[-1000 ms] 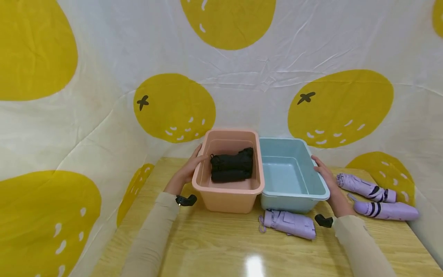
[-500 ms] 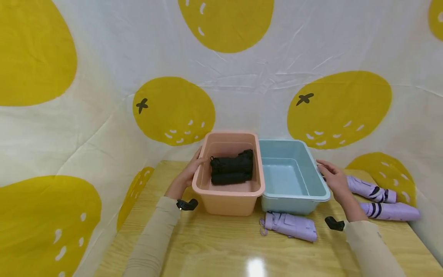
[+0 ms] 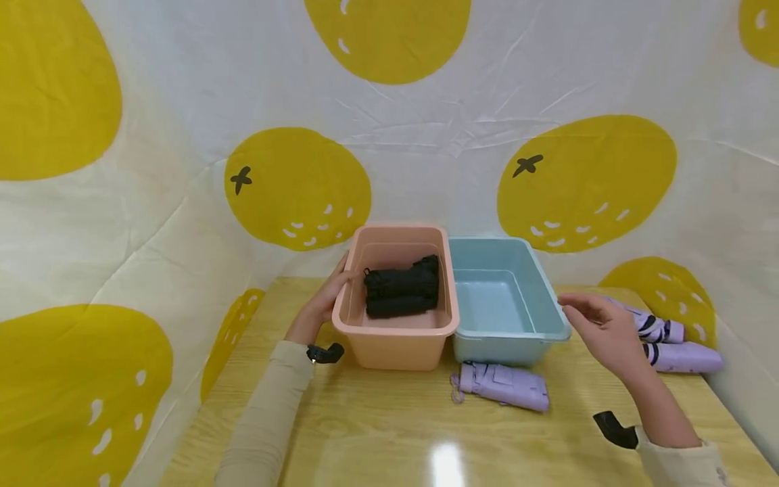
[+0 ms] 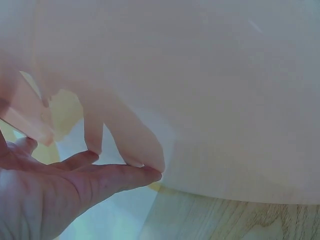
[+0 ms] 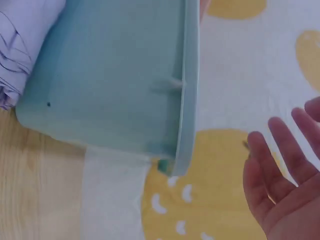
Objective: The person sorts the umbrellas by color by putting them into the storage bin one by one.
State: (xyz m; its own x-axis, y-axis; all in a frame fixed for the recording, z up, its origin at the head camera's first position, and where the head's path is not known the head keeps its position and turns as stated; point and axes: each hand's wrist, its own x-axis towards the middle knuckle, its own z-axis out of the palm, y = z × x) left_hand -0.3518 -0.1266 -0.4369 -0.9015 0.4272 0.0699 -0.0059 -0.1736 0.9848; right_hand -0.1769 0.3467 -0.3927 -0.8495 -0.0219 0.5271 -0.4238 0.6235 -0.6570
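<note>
My left hand [image 3: 322,301] holds the left rim of the peach plastic basin [image 3: 398,352], thumb over the rim and fingertips against the outer wall in the left wrist view. Inside that basin lie black folded umbrellas [image 3: 402,287], side by side. The light blue basin [image 3: 494,346] stands against its right side. My right hand [image 3: 608,331] hangs just off the blue basin's right rim, fingers loosely bent and holding nothing; a gap shows between them in the right wrist view. A lilac folded umbrella [image 3: 505,385] lies in front of the blue basin.
Two more lilac folded umbrellas lie at the right, one [image 3: 660,329] behind the other [image 3: 684,356], partly hidden by my right hand. All stands on a wooden table [image 3: 377,433], with a white cloth [image 3: 420,182] printed with yellow fruit hanging behind it.
My right hand has let go of the blue basin's right rim and drawn back to the right, towards me. The left hand stays at the peach basin; both basins keep their places.
</note>
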